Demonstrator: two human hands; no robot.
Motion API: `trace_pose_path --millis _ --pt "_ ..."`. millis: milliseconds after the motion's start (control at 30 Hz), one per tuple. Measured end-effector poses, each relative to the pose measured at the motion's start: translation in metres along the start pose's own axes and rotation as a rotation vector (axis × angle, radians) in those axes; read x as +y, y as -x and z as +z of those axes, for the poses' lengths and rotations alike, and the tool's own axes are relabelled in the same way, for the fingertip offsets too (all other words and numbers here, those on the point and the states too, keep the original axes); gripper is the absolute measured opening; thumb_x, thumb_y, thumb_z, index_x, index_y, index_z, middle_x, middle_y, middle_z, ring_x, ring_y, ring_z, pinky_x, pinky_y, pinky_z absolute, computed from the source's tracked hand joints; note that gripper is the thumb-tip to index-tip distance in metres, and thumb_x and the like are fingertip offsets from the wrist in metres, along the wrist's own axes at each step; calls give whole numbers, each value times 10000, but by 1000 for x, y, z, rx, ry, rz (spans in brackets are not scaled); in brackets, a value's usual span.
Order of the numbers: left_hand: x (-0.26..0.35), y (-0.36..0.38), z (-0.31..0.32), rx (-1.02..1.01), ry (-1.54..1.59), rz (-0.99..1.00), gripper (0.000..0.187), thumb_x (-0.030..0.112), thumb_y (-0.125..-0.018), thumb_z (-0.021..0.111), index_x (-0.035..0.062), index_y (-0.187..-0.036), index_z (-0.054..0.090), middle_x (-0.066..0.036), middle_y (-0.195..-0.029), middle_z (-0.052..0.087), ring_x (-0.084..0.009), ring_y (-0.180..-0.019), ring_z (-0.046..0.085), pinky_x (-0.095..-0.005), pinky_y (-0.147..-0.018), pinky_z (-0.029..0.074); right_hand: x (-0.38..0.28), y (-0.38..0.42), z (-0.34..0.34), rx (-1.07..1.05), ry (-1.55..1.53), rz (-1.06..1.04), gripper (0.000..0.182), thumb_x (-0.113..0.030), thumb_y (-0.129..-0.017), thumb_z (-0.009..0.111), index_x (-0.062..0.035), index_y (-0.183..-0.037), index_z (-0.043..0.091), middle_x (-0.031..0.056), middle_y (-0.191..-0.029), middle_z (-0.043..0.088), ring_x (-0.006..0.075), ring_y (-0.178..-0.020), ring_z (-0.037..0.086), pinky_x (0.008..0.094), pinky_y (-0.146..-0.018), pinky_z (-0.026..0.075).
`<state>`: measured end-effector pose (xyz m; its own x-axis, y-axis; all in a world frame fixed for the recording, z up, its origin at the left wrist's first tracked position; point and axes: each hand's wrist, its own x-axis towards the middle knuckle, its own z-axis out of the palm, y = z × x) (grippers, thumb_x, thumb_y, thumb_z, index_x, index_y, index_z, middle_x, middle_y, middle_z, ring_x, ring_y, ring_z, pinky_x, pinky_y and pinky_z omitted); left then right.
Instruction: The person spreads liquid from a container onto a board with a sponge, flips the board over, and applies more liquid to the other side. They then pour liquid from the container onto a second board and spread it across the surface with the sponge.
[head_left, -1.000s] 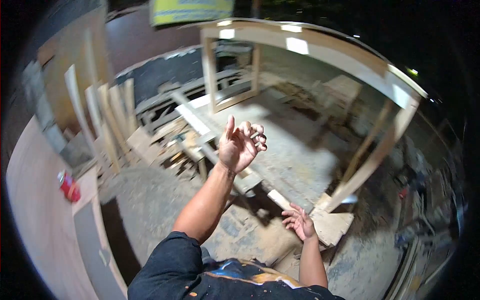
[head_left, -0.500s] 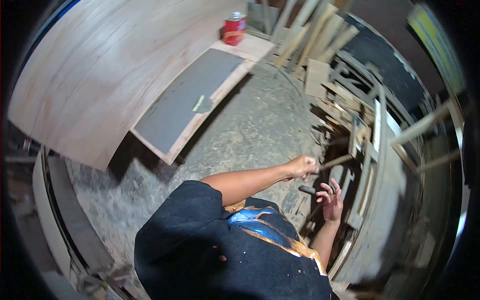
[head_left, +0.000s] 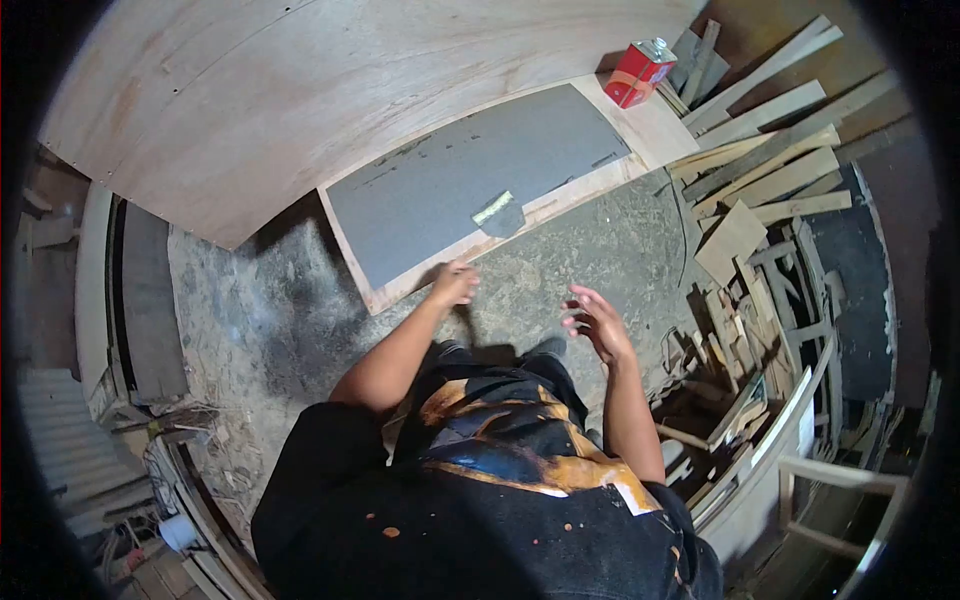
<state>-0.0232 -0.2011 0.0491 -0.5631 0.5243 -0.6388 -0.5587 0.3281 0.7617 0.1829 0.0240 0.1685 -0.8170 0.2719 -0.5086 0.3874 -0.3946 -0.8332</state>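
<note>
My left hand is just off the front edge of a low wooden board, its fingers curled in. What it holds, if anything, is hidden. My right hand hangs over the floor farther right, fingers spread and with nothing in them. A flat grey sheet covers most of the board. On the sheet's front edge lies a small dark piece with a pale yellow strip. At the board's far right end stands a red metal can with a capped top.
A large plywood panel rises behind the board. Wood strips lean at the back right. Scrap wood is heaped on the right, near a pale wooden frame. Worn concrete floor lies around my feet.
My view and body have turned right-to-left, from the scrap pile toward the board. My left hand has come to the board's front edge; my right hand stays open.
</note>
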Motion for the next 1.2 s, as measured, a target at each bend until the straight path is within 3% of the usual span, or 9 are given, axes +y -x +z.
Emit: trace_pose_path --millis 167,400,533,567,600,667,800,1067,1200 --pt "-1 -15 -5 174 248 -29 302 308 -915 526 92 -1125 537 -70 -1015 619 -153 -780 588 -297 -685 498 -24 -120 -12 -172 134 87 336 -268 -956 505 -92 -1242 519 59 -975 620 139 -725 594 252 -605 471" --pt "8 -50 56 452 532 70 282 278 -918 527 106 -1140 549 -29 -993 622 -187 -826 587 -332 -759 482 -35 -215 -28 -328 475 217 399 -249 -907 554 -92 -1265 477 38 -911 612 125 -664 580 294 -565 473" --pt "10 -25 62 638 604 114 256 272 -890 584 113 -1090 572 -29 -944 602 -158 -812 590 -305 -683 486 -13 -267 -18 -226 951 -136 523 -306 -854 620 -70 -1286 442 122 -896 651 192 -680 644 344 -642 515" --pt "12 -16 54 722 632 112 243 263 -894 574 113 -1085 577 -26 -927 597 -153 -809 586 -303 -682 481 -12 -274 -15 -165 1139 -251 581 -365 -824 651 -43 -1266 455 184 -967 666 297 -801 675 379 -747 516" --pt "8 -8 43 742 631 105 243 263 -894 574 113 -1085 577 -26 -927 597 -153 -809 586 -303 -682 481 -18 -276 -8 -186 1133 -247 581 -365 -824 651 -43 -1266 455 184 -967 666 297 -801 675 379 -747 516" --pt "-2 7 18 871 650 108 275 293 -931 507 95 -1114 561 -53 -998 598 -184 -857 565 -361 -756 453 -29 -283 5 -178 1096 28 551 -342 -807 676 -3 -1206 503 204 -1137 617 349 -1092 576 429 -927 452" --pt "-4 31 -23 967 603 74 281 285 -917 526 112 -1135 566 -44 -991 599 -181 -831 559 -350 -746 440 -27 -286 20 -98 1191 56 538 -358 -793 698 -14 -1169 527 208 -1155 609 358 -1110 567 432 -932 453" --pt "-19 5 -47 777 626 115 268 256 -908 561 86 -1115 559 -66 -963 591 -186 -806 574 -326 -705 465 -2 -303 37 140 1191 72 566 -341 -714 748 8 -1115 552 222 -1052 646 359 -1010 620 410 -881 496" --pt "-2 -14 -26 587 552 73 231 239 -917 554 86 -1090 565 -43 -918 597 -147 -738 578 -280 -636 481 9 -313 46 -92 887 -138 312 -279 -658 752 -38 -815 630 131 -776 663 218 -743 638 363 -702 498"
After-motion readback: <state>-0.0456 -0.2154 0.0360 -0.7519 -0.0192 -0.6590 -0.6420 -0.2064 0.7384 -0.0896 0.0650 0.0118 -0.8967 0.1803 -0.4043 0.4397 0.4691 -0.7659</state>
